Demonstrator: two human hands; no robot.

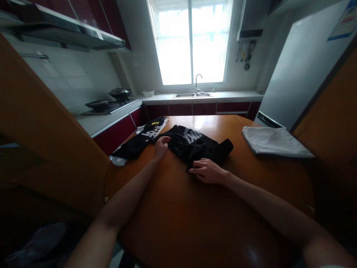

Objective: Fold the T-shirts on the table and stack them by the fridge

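Observation:
A black garment (181,145) with large pale lettering lies crumpled on the wooden table (173,208). My left hand (161,146) is closed on its left edge, thumb and fingers pinching the cloth. At the near edge, my right hand (205,171) grips a fold of the same garment with the fingers curled. One dark sleeve-like part sticks out to the right. Left of my left hand lies a second black garment (131,147) with white print, a yellow patch and white edges; neither hand grips it.
A stack of white cloth or bags (276,141) sits at the table's right side. Behind are a sink (192,95) with a faucet (197,82), and a stove (111,107) with pans at the left. A fridge (304,63) stands right.

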